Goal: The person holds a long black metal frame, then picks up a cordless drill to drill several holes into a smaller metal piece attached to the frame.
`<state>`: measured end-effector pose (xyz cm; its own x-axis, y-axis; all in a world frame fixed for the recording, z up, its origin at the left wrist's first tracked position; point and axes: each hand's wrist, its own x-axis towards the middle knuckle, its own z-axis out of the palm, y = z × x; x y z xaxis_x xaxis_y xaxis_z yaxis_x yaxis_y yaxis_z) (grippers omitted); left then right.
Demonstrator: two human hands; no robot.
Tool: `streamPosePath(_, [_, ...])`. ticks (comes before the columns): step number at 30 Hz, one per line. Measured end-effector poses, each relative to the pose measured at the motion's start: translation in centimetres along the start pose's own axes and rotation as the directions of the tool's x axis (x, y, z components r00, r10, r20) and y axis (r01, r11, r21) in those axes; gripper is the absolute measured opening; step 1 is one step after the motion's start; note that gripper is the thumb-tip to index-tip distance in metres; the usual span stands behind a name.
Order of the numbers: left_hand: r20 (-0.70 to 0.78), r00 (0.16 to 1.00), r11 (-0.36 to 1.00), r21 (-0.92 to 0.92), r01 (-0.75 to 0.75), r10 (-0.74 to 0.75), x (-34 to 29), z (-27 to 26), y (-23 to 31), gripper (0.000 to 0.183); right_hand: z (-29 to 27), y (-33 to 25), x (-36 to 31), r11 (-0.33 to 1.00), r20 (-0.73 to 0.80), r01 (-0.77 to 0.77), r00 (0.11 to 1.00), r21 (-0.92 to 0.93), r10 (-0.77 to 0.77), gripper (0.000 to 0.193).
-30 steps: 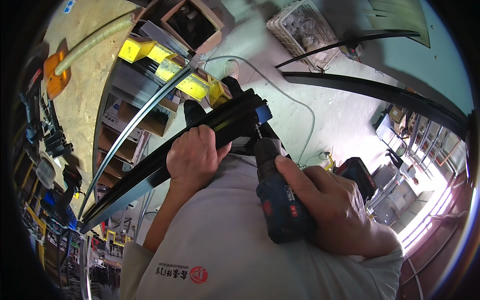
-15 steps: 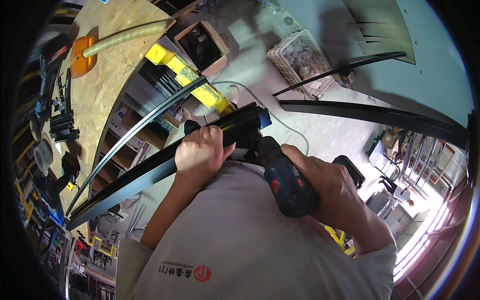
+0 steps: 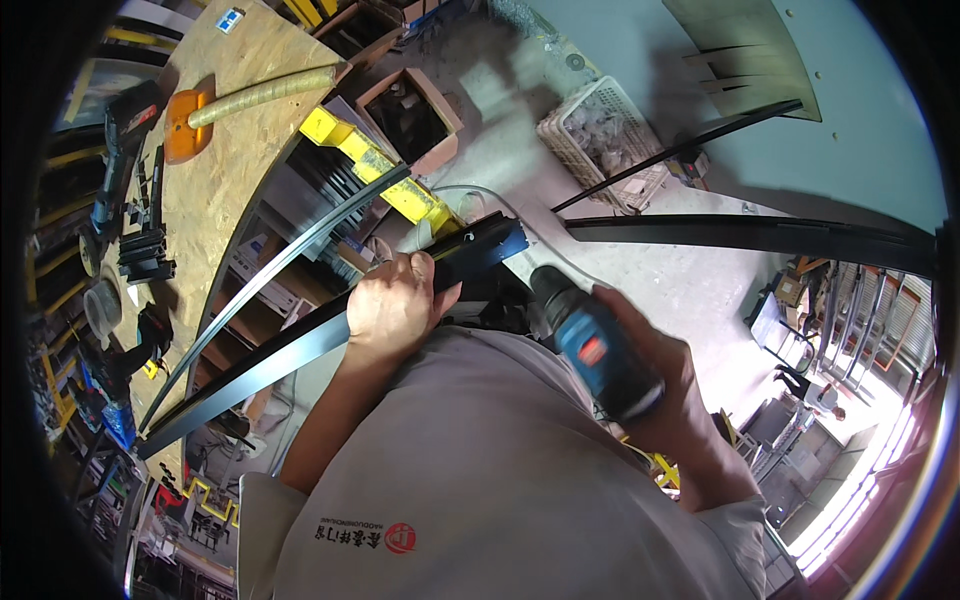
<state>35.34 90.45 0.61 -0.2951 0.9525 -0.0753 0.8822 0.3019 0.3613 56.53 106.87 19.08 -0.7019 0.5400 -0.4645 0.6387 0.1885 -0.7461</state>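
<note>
My left hand [image 3: 393,303] is wrapped round a long black metal profile [image 3: 478,252] near its upper right end. The profile slants from the lower left up to the front of my body. In my right hand [image 3: 672,385] is a blue and black cordless drill [image 3: 598,352], gripped by its handle. The drill's nose points up and left, apart from the profile's end, and its tip is blurred. Parallel to the held profile, a thin silvery bar [image 3: 285,265] lies across the edge of the wooden board table [image 3: 255,110].
On the table are an orange holder [image 3: 188,128] with a pale tube and several black pieces [image 3: 147,255]. A yellow beam [image 3: 380,170], an open cardboard box [image 3: 438,115] and a white plastic crate [image 3: 610,150] stand ahead. Another black profile [image 3: 740,232] reaches in from the right.
My right hand has drawn the drill back from the profile's end, to the right. My left hand keeps its grip on the profile, whose end is now more exposed.
</note>
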Motion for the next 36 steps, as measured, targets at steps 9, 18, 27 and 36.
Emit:
streamPosePath(9, [0.048, 0.999, 1.000, -0.002, -0.010, 0.011, 0.9, -0.7, 0.7, 0.066, 4.9, 12.8, 9.3, 0.964, -0.182, -0.001, 0.982, 0.265, 0.051, 0.079])
streamPosePath(18, [0.232, 0.973, 0.998, 0.062, -0.009, -0.006, 1.1, -0.3, 1.0, 0.058, 6.2, 14.0, 11.8, 0.948, -0.169, 0.166, 0.978, 0.271, -0.123, 0.075])
streamPosePath(27, [0.194, 0.981, 0.999, 0.032, -0.037, 0.030, 1.1, -0.4, 0.9, 0.053, 6.4, 13.4, 11.1, 0.950, -0.162, 0.133, 0.983, 0.281, -0.090, 0.077])
streamPosePath(36, [0.177, 0.983, 0.995, 0.087, 0.039, -0.054, 2.5, -1.8, 2.9, 0.060, 6.4, 13.7, 10.9, 0.945, -0.160, 0.120, 0.984, 0.304, -0.073, 0.075])
